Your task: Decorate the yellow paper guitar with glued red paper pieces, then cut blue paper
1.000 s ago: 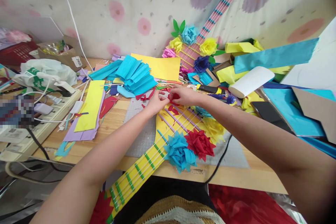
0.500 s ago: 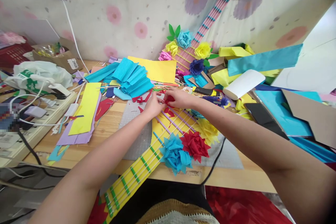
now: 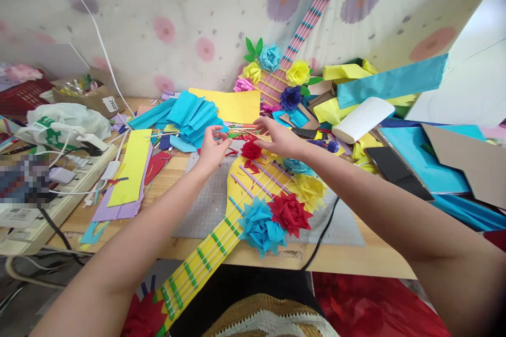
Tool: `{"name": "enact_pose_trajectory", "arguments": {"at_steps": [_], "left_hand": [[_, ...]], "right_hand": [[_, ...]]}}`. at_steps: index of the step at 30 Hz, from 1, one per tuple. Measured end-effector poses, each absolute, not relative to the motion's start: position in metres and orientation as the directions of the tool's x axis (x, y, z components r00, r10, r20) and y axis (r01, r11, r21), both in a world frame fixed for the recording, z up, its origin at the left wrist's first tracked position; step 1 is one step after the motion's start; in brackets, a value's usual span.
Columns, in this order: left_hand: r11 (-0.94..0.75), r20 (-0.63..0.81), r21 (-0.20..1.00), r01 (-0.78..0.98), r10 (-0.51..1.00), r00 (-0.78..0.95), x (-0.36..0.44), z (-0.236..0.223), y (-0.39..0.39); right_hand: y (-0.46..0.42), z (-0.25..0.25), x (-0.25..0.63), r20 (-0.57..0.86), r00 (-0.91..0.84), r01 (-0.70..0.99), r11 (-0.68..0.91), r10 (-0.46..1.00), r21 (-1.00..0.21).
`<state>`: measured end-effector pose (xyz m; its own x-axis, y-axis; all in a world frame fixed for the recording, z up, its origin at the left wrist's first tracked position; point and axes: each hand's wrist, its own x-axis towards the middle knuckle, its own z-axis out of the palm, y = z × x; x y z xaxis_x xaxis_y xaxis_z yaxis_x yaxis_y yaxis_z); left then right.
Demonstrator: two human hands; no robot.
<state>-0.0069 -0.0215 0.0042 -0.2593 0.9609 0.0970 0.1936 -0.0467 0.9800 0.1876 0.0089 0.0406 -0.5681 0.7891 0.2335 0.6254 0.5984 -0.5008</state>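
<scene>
"Both hands are up over the wooden counter; what does each one hold?"

"Nothing that shows. The left hand hangs just to the left of the yellow paper guitar, near some red paper scraps, its fingers curled and its grip loosely parted around no visible object."

"And the right hand?"

"Spread wider, thumb well away from the fingers, that grip likewise without anything in it. The thumb is close to the red paper rose; whether it touches a petal cannot be told from this angle."

"Where does the rose sit?"

"At the far end of the guitar's body, between the two hands, near the purple strips."

"What else is on the guitar?"

"A light-blue flower, a larger red flower and a yellow flower cluster along the right side. Green bars cross the neck, which slants past the counter's front edge. A grey cutting mat lies under the body."

"And around it?"

"Blue crepe paper is heaped beyond the left hand, a smartphone lies off to the right, and a pink guitar leans at the back."
</scene>
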Motion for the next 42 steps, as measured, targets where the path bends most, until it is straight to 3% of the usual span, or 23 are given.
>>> {"name": "enact_pose_trajectory", "arguments": {"at_steps": [3,6,12,15,23,29,36,42], "left_hand": [[-0.130,0.197,0.940,0.316,0.962,-0.190,-0.014,-0.003,-0.030],[-0.138,0.188,0.904,0.406,0.978,-0.087,-0.017,-0.012,-0.043],[-0.240,0.202,0.656,0.715,0.969,0.140,-0.009,-0.012,-0.067],[-0.291,0.212,0.548,0.785,0.955,0.206,0.000,-0.010,-0.069],[-0.215,0.162,0.431,0.876,0.974,0.159,0.014,-0.007,-0.062],[-0.343,0.232,0.335,0.877,0.933,0.276,0.021,-0.004,-0.068],[-0.280,0.137,0.192,0.941,0.957,0.257,0.041,0.003,-0.070],[-0.241,0.154,0.221,0.945,0.965,0.210,0.040,-0.001,-0.069]], "right_hand": [[-0.001,0.043,0.202,0.362,-0.487,0.604,0.606,0.795,-0.518],[-0.010,0.043,0.218,0.417,-0.408,0.599,0.583,0.812,-0.549],[-0.017,0.046,0.243,0.383,-0.101,0.449,0.386,0.918,-0.806],[-0.019,0.053,0.254,0.373,0.020,0.379,0.338,0.928,-0.862],[-0.019,0.065,0.283,0.372,0.223,0.348,0.283,0.901,-0.894],[-0.013,0.058,0.305,0.278,0.285,0.294,0.192,0.917,-0.936],[-0.019,0.063,0.314,0.231,0.434,0.261,0.124,0.871,-0.957],[-0.024,0.058,0.330,0.242,0.499,0.271,0.115,0.832,-0.956]]}}
